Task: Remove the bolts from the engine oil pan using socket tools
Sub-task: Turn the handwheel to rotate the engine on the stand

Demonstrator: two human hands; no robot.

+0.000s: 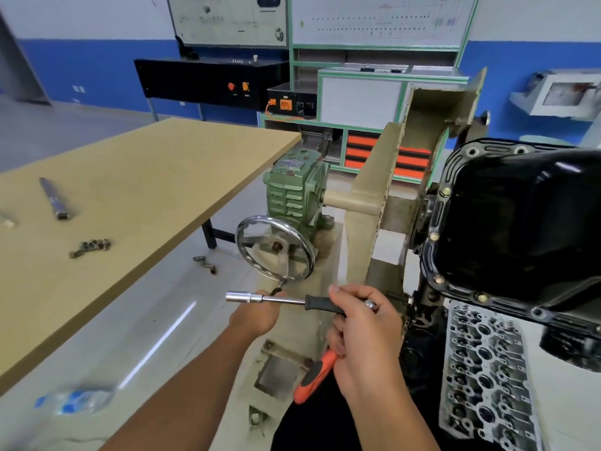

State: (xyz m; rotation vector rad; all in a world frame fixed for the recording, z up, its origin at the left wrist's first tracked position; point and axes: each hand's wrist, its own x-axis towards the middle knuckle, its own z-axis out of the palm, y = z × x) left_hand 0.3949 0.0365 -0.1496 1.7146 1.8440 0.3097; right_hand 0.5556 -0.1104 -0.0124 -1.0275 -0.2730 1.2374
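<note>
— Hands first: what does each hold?
— Right hand is curled round two tools: a socket driver with a black ribbed handle, thin chrome shaft and cylindrical socket pointing left, and below it an orange-and-black handle slanting down from the fist. Left hand reaches to the small crank knob at the bottom of the round chrome handwheel; its grip there is mostly hidden, so I cannot tell if it is clenched.
— And the oil pan?
— Glossy black pressed-metal oil pan at the right, on the engine held in the beige stand, with brassy bolts along its ribbed flange. Below lies a grey cast cylinder head.
— The bench?
— Flat tan board bench at the left, carrying loose bolts and a metal tube.
</note>
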